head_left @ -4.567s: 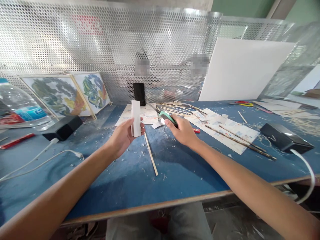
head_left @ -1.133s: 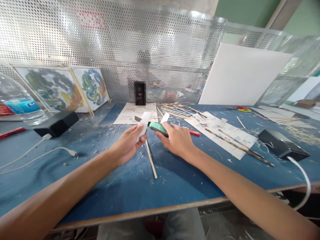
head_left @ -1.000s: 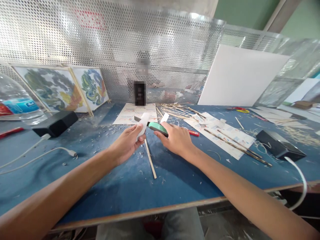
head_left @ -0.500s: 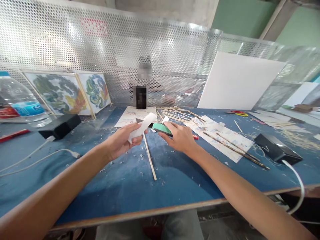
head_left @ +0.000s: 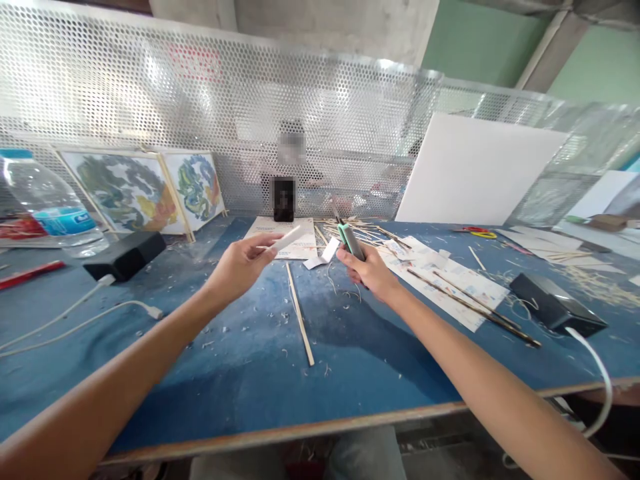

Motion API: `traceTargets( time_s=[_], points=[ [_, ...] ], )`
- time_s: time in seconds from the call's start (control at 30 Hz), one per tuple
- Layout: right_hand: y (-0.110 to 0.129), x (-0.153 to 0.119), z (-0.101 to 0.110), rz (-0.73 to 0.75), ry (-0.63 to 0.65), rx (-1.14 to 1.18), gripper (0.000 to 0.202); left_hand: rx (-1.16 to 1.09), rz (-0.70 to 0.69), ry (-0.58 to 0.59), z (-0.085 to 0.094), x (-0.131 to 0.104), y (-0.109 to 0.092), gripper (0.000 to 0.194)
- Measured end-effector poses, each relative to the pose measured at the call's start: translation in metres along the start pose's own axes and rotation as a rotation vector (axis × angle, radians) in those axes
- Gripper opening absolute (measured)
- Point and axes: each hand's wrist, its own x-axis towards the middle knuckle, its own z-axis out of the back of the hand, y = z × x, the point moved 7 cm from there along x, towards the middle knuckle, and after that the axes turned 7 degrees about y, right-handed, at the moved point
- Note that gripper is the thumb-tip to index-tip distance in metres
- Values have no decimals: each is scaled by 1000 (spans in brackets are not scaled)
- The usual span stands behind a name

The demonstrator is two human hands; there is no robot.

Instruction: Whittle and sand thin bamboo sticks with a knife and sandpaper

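My left hand (head_left: 243,265) pinches a white strip of paper (head_left: 289,237) between thumb and fingers, above the table. In my right hand (head_left: 369,272) is a green and dark grey utility knife (head_left: 351,241), its blade pointing up and away. Just left of the knife, a curled piece of white paper (head_left: 325,255) lies on the table. Below and between both hands, a thin wooden stick (head_left: 300,317) rests on the blue table (head_left: 240,393). Behind my left hand is a printed sheet (head_left: 303,248).
Several thin sticks (head_left: 367,230) lie at the back. Dark sticks (head_left: 475,303) cross another printed sheet (head_left: 467,317) on the right. A water bottle (head_left: 60,213) and a black box (head_left: 127,253) stand left, another black box (head_left: 557,303) right. A perforated metal screen (head_left: 350,127) rises behind.
My hands have moved apart. The knife has turned from lying sideways to pointing upward, and the curled paper piece now shows on the table beside it. The left-hand strip is tilted nearly edge-on.
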Motion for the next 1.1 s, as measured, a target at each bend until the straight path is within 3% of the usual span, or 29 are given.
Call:
traceTargets(
  time_s=[0.1,0.23,0.43,0.6,0.73,0.83,0.87,0.93,0.97,1.03,1.1],
  points=[
    [6,-2,-20,-19,79,168,36,196,-139,33,-12,-7,-15,36],
    [11,-6,-32,-23,86,323,33,385,-223,61,-29,-17,-24,48],
    [15,-7,-27,-5,44,412,26,548,-333,51,-37,-24,-30,24],
    [16,-8,-29,-19,89,478,26,624,-405,13,-35,-28,-36,20],
    [13,-8,-32,-14,109,324,27,647,-419,-29,-33,-30,-38,17],
    [14,-9,-29,2,-3,134,24,660,-405,-103,-31,-32,-42,12],
    [16,-10,-26,6,-60,97,23,641,-380,-190,-27,-34,-44,13],
    [21,-14,-21,27,-180,29,23,475,-270,-379,-15,-38,-45,46],
    [24,-17,-18,42,-237,-2,22,309,-181,-406,-13,-38,-40,63],
    [31,-22,-14,70,-328,-62,22,-158,41,-208,-32,-33,-23,80],
    [36,-25,-13,88,-366,-94,22,-589,228,59,-64,-33,-14,87]
  ],
)
